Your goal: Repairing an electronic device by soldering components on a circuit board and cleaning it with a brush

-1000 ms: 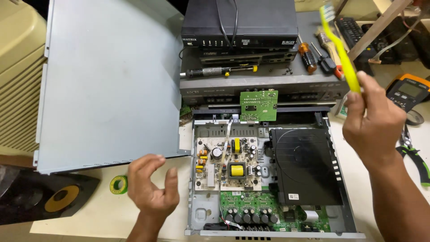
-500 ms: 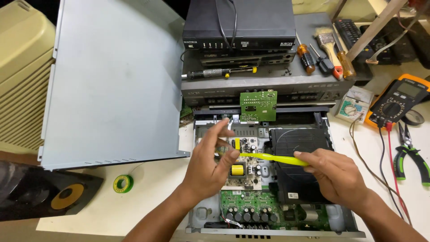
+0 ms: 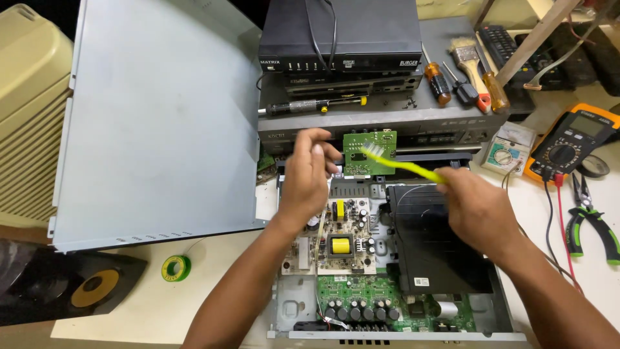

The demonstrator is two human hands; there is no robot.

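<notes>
**Brush on the small green board**

While I watch from the head camera, both hands sit over the opened player chassis point(image 3: 284, 317); right hand point(image 3: 478, 213) has its fingers wrapped shut around the handle of a yellow toothbrush point(image 3: 407, 167); handle runs up and left from those fingers, white bristle head lying against the face of the small green circuit board point(image 3: 368, 152); left hand point(image 3: 307, 178) is just left of that board, fingers curled, fingertips point(image 3: 329, 155) at the board's left edge; can't tell if they pinch it or only touch it.

Below the left-hand fingers: beige power board point(image 3: 339, 239) with a yellow transformer; below the right-hand fingers: black drive unit point(image 3: 433, 245); green main board point(image 3: 361, 304) nearer me, between both forearms.

Left of the left hand: grey metal cover point(image 3: 155, 123) lying flat; roll of yellow-green tape point(image 3: 175, 267) just beside the left forearm.

Beyond the fingertips: stacked black set-top boxes point(image 3: 342, 39), screwdrivers point(image 3: 439, 81), paintbrush point(image 3: 468, 61); right of the right hand: orange multimeter point(image 3: 571, 145), green-handled pliers point(image 3: 591, 223).
</notes>
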